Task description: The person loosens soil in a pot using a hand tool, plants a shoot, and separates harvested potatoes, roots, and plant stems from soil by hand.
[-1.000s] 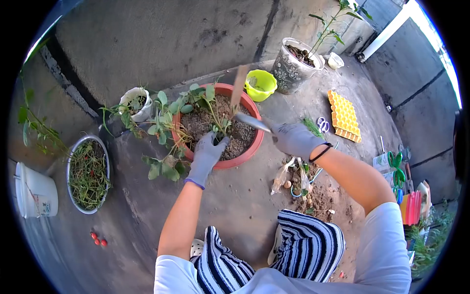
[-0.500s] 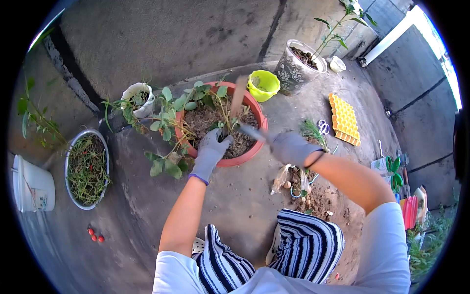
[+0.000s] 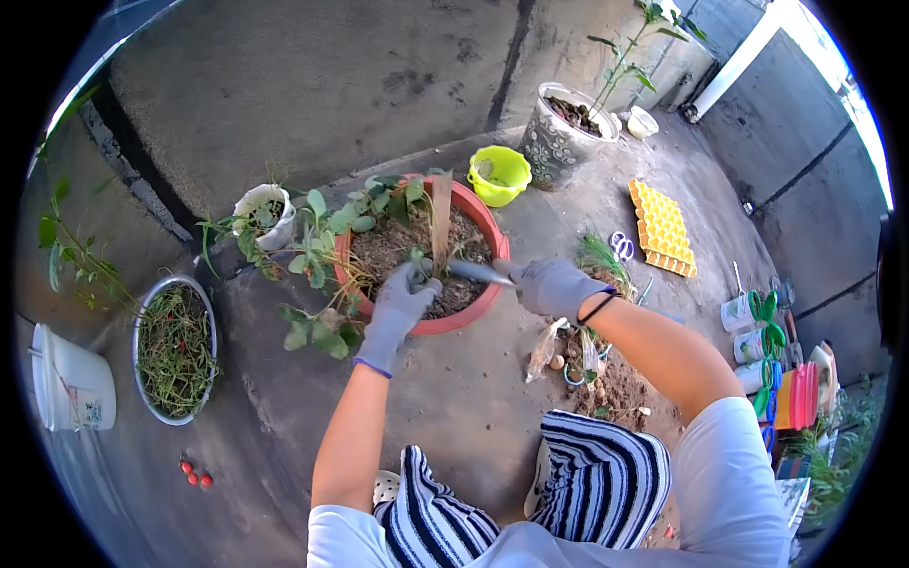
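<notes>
In the head view, my gloved left hand (image 3: 405, 295) is low over the soil in a terracotta-coloured pot (image 3: 500, 248). Its fingers are curled at the plant stems and the foot of a flat wooden piece (image 3: 441, 216) that stands upright; what they grip is hidden. My gloved right hand (image 3: 551, 286) is closed on a grey, blade-like tool (image 3: 478, 273) at the pot's right rim. The tool points left and meets the foot of the wooden piece; whether the two are joined I cannot tell. A leafy plant (image 3: 327, 227) spills over the pot's left side.
Behind the pot are a yellow-green pot (image 3: 500, 176) and a patterned planter (image 3: 559, 142). A basin of cut greens (image 3: 175, 350) and a white bucket (image 3: 74, 379) stand left. On the right lie scissors (image 3: 621, 247), a yellow tray (image 3: 661, 227) and loose soil (image 3: 615, 388).
The wooden piece has gone from tilted and blurred to upright. My right hand has shifted slightly left, bringing the grey tool against the wood's foot. The view has moved a little.
</notes>
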A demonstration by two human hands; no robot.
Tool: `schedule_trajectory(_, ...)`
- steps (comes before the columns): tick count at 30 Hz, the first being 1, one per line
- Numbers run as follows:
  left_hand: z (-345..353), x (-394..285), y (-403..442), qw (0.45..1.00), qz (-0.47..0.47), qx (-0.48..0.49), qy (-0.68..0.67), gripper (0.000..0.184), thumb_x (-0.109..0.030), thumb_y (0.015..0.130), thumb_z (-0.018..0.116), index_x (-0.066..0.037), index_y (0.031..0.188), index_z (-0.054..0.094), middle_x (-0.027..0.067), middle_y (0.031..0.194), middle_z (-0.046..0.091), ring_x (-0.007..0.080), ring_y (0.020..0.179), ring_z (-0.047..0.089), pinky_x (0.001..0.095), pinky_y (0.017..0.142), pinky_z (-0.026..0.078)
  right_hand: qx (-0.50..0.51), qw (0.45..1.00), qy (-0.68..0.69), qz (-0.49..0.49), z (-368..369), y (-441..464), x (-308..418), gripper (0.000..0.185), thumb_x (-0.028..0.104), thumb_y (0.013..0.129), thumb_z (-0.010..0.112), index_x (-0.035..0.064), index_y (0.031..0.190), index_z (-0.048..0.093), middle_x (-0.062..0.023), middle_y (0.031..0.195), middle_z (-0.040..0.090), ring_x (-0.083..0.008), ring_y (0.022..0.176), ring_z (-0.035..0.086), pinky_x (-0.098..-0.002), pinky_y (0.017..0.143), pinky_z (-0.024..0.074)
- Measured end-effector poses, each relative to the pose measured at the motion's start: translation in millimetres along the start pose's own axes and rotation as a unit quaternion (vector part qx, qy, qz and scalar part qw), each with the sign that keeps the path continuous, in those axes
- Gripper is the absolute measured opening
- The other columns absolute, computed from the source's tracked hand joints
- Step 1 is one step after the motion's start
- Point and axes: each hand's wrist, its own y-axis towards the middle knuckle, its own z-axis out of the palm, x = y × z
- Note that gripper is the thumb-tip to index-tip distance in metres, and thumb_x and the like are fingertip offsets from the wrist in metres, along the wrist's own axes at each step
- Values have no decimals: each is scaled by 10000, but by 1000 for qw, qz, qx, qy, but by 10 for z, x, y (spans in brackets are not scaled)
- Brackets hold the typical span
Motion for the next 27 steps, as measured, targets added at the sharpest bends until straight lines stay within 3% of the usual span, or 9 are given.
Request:
schedule_trajectory(8, -114, -161, -255, 994, 14, -92, -57, 648, -179, 811, 730, 16, 1354, 435, 143, 1296, 539, 196, 1111, 555, 283, 914, 459, -114, 930, 300, 181, 196, -553, -291, 634, 238, 881, 537, 266, 1463, 287, -149, 820, 653, -248, 632, 652, -387, 624, 518)
schedule_trajectory(10, -83, -221, -285, 988, 63, -142, 22, 639, -191, 809, 716, 11, 1348, 440, 152, 1308, 525, 245, 1133, 548, 329, 922, 459, -143, 893, 367, 218, 322, -720, -320, 598, 276, 891, 521, 226, 1447, 306, -193, 1043, 653, -361, 959, 635, -441, 850, 485)
schedule_trajectory(13, 79, -354, -330, 881, 238, -282, 298, 598, -192, 814, 688, -18, 1339, 460, 150, 1292, 521, 285, 1121, 538, 381, 936, 437, -176, 835, 455, 254, 1009, -909, -398, 589, 282, 892, 550, 229, 1437, 332, -202, 1025, 651, -357, 953, 641, -439, 814, 496)
schedule_trajectory(20, 694, -473, -679, 890, 347, 9, 296, 424, -98, 840, 643, -18, 1245, 549, 122, 1195, 603, 298, 1078, 576, 394, 915, 457, -6, 717, 601, 352, 1808, -1421, -171, 565, 248, 882, 588, 252, 1409, 382, -117, 792, 634, -202, 596, 606, -352, 546, 496)
schedule_trajectory(21, 788, -330, -755, 979, 125, 144, 65, 405, -121, 860, 633, -24, 1244, 550, 108, 1207, 604, 277, 1065, 588, 384, 900, 471, -12, 746, 572, 341, 1926, -1503, -153, 555, 241, 879, 578, 254, 1399, 386, -153, 834, 646, -259, 684, 645, -389, 625, 515)
schedule_trajectory(22, 824, -188, -799, 944, -127, 255, -164, 387, -144, 881, 622, -30, 1243, 552, 93, 1218, 604, 255, 1053, 599, 375, 884, 485, 1, 759, 541, 362, 1995, -1588, -137, 576, 226, 865, 589, 253, 1401, 380, -197, 883, 650, -344, 781, 656, -418, 709, 517)
schedule_trajectory(23, 772, -14, -768, 942, -135, 266, -153, 387, -144, 881, 622, -30, 1243, 552, 93, 1218, 604, 255, 1053, 599, 375, 884, 485, -34, 781, 506, 364, 2154, -1700, -110, 587, 219, 861, 594, 257, 1405, 376, -211, 904, 647, -369, 797, 651, -424, 721, 512)
schedule_trajectory(25, 579, 260, -686, 678, -403, 219, -574, 371, -204, 923, 588, -11, 1237, 542, 96, 1192, 618, 225, 1042, 612, 343, 865, 509, -62, 766, 508, 388, 2345, -1969, -37, 610, 216, 855, 606, 259, 1414, 366, -226, 934, 644, -406, 817, 638, -430, 743, 503)
schedule_trajectory(27, 479, 11, -592, 697, -362, 99, -611, 340, -194, 929, 578, -28, 1224, 551, 88, 1146, 635, 216, 1019, 622, 361, 872, 522, -64, 709, 542, 446, 2339, -2303, 125, 614, 224, 855, 611, 253, 1418, 367, -222, 934, 644, -399, 815, 640, -427, 740, 502)
